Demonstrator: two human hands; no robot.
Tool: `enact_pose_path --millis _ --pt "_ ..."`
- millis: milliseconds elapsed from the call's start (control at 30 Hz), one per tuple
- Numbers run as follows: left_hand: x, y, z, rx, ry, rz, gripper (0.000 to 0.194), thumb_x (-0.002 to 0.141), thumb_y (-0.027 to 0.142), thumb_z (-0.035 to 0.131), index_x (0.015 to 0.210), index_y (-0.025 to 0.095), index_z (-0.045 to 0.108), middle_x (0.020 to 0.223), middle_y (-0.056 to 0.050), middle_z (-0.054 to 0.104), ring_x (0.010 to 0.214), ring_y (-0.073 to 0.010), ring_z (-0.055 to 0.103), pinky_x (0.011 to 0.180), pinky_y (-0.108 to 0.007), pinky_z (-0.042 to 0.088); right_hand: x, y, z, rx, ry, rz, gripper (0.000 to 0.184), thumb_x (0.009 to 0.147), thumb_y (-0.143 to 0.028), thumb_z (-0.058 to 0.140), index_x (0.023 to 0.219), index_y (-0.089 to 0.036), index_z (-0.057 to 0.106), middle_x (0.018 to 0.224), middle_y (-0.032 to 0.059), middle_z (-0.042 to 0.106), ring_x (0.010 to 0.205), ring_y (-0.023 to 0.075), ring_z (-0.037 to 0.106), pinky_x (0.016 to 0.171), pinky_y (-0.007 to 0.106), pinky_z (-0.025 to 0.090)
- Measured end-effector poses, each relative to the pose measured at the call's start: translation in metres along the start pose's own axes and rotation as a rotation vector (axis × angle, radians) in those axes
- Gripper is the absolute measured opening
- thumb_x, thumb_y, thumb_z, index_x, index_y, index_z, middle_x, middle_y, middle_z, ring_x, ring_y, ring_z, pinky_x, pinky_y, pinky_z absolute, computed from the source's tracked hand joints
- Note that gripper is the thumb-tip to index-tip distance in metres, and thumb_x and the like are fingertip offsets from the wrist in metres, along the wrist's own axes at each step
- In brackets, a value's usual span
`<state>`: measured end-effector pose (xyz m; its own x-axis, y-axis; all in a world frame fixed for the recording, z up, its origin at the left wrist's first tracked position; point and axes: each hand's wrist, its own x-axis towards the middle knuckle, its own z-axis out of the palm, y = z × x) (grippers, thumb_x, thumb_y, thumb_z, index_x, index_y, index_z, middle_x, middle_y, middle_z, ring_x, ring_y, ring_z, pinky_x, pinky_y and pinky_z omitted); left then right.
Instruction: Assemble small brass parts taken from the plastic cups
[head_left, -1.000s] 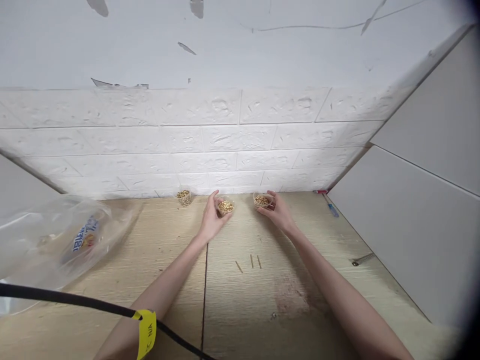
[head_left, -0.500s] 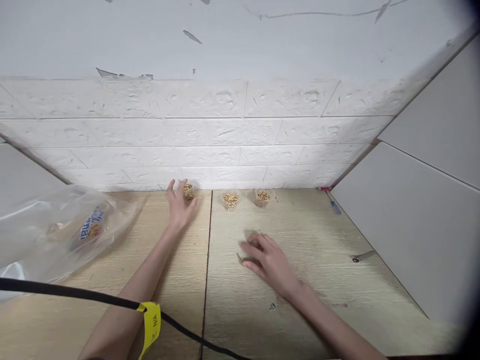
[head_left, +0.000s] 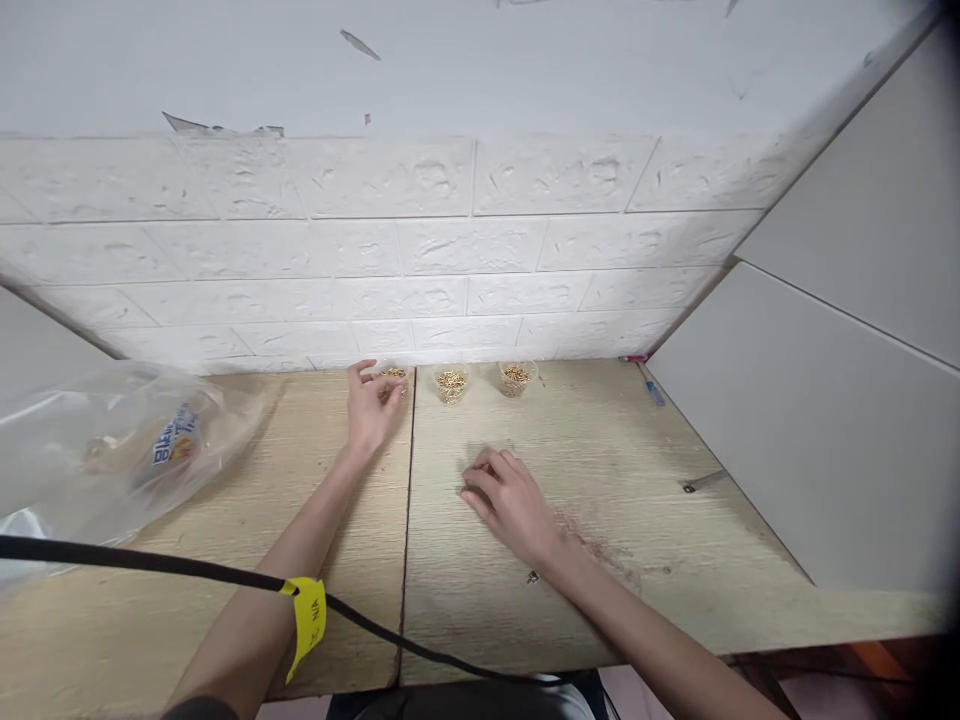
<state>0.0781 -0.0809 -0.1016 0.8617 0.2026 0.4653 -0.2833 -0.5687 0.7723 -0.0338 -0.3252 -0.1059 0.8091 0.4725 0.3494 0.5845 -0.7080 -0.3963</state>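
The left hand [head_left: 371,408] is curved about the left cup [head_left: 396,372], fingers bent round its near side and thumb toward the front, a hold that probably suits a small, light cup and would steady it against tipping. The right hand [head_left: 510,503] is low over the counter [head_left: 465,610], palm down, thumb and fingers drawn narrow; that posture fits handling something slight, but whether anything is between the tips I cannot tell. Beyond them, the middle cup [head_left: 451,386] and right cup [head_left: 518,378] are upright and apart from each other, just in front of the wall [head_left: 435,297]. All three are filled with brass-coloured pieces; the clear walls let them be seen, and standing at the back presumably leaves the nearer surface free for handwork. Nearer the right wrist lies a small metal piece [head_left: 532,577]. A screwdriver [head_left: 655,393] rests at the far right, seemingly kept out of the way, while a plastic bag [head_left: 225,420] slumps well apart on the left. A black cable [head_left: 150,558] with a yellow tag [head_left: 307,620] crosses the left forearm in view.
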Motion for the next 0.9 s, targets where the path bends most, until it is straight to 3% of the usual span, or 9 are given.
enact_pose_path --millis 200,433,533,733,800,900 --pt "-0.004 0.014 0.025 0.029 -0.076 0.059 0.015 0.083 0.027 0.062 0.085 0.016 0.072 0.127 -0.011 0.036 0.104 -0.0206 0.052 0.082 -0.036 0.058 -0.001 0.009 -0.002 -0.019 0.037 -0.027 0.022 0.096 -0.017 0.045 0.085 -0.018 0.064 0.089 0.0087 0.062 0.085 0.0217 0.054 0.076 0.035 0.049" --pt "-0.010 0.031 0.049 0.062 -0.039 0.100 0.011 0.084 0.022 0.062 0.085 0.017 0.072 0.126 -0.011 0.036 0.103 -0.0211 0.053 0.091 -0.040 0.053 0.004 0.033 -0.002 -0.151 0.065 0.039 0.016 0.094 -0.014 0.048 0.086 -0.017 0.061 0.092 0.0094 0.061 0.087 0.0242 0.053 0.076 0.038 0.044" --pt "-0.013 0.037 0.056 0.055 -0.053 0.111 0.012 0.085 0.023 0.061 0.087 0.017 0.072 0.127 -0.011 0.035 0.105 -0.0216 0.052 0.091 -0.040 0.053 0.005 0.043 -0.005 -0.108 0.119 0.074 0.017 0.095 -0.015 0.044 0.087 -0.017 0.059 0.096 0.0110 0.060 0.089 0.0248 0.052 0.077 0.038 0.044" --pt "-0.011 0.033 0.046 0.121 -0.105 0.092 0.010 0.083 0.023 0.063 0.084 0.018 0.071 0.127 -0.011 0.041 0.100 -0.0238 0.053 0.093 -0.046 0.050 -0.002 0.062 -0.032 0.144 0.222 0.175 0.018 0.095 -0.020 0.043 0.090 -0.018 0.060 0.090 0.0090 0.060 0.087 0.0221 0.055 0.078 0.035 0.046" --pt "-0.011 0.035 0.039 0.158 -0.102 0.130 0.016 0.081 0.022 0.064 0.095 0.019 0.071 0.130 -0.011 0.041 0.108 -0.0268 0.051 0.100 -0.049 0.045 -0.008 0.065 -0.041 0.143 0.206 0.169 0.017 0.094 -0.021 0.047 0.093 -0.018 0.064 0.093 0.0092 0.060 0.090 0.0225 0.056 0.080 0.036 0.046" --pt "-0.023 0.049 0.027 0.192 -0.026 0.238 0.042 0.082 0.022 0.064 0.124 0.019 0.059 0.139 -0.014 0.034 0.127 -0.0321 0.037 0.108 -0.052 0.036 -0.013 0.067 -0.045 0.118 0.135 0.113 0.021 0.093 -0.021 0.050 0.105 -0.019 0.068 0.104 0.0107 0.061 0.096 0.0234 0.056 0.084 0.038 0.047"
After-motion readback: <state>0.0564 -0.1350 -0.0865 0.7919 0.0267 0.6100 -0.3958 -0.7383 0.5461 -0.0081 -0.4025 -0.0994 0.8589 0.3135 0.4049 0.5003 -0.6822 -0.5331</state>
